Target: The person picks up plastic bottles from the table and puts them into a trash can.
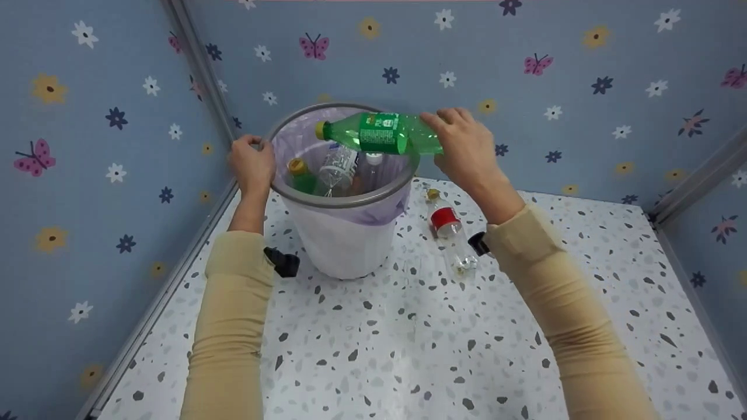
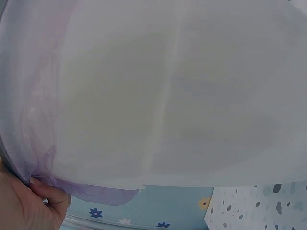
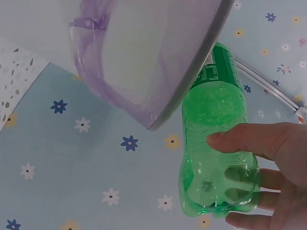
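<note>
My right hand grips a green plastic bottle near its base. The bottle lies almost level above the opening of a white trash can, its yellow cap pointing left. In the right wrist view, thumb and fingers wrap the lower part of the bottle. At the can's left rim, my left hand pinches the purple bin liner, thumb against the fingers. Inside the can are a green bottle with a yellow cap and a clear labelled bottle, among others partly hidden.
A clear bottle with a red label lies on the speckled white floor to the right of the can. Blue flowered panels stand behind and at both sides, joined by grey metal posts.
</note>
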Demonstrator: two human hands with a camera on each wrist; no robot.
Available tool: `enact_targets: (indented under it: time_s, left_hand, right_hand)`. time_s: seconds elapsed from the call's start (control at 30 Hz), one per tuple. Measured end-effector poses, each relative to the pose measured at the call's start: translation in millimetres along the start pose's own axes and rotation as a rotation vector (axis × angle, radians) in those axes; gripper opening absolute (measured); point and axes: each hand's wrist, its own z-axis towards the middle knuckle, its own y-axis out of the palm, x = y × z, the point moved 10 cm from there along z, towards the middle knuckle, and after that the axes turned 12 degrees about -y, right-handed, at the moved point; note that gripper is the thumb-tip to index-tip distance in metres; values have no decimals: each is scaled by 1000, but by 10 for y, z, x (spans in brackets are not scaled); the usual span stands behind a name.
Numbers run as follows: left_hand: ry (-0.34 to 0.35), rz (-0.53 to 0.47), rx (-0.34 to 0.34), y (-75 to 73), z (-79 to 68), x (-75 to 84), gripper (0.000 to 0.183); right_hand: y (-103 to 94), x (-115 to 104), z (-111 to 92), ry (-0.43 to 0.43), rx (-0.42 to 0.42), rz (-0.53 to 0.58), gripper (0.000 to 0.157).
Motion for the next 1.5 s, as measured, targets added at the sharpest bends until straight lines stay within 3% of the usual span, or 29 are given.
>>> enact_targets:
  time_s: [0.63,0.93,1.3,1.5]
  left_hand:
    - [-28,7,-20,26,15,-35,25]
    - [-23,-9,-8,12,3,-32,25]
    - [-34,-10,-39,22,4,-34,26]
    - [-30,-8,-32,30,8,-31,26]
  right_hand:
    - [281,-264,412,20,-99,-47,56]
    - [319,-375,515,-7,-70,-31,49]
    - [409,-313,547,11,-25,101,51]
    - [424,-242,500,38,-42,189,58]
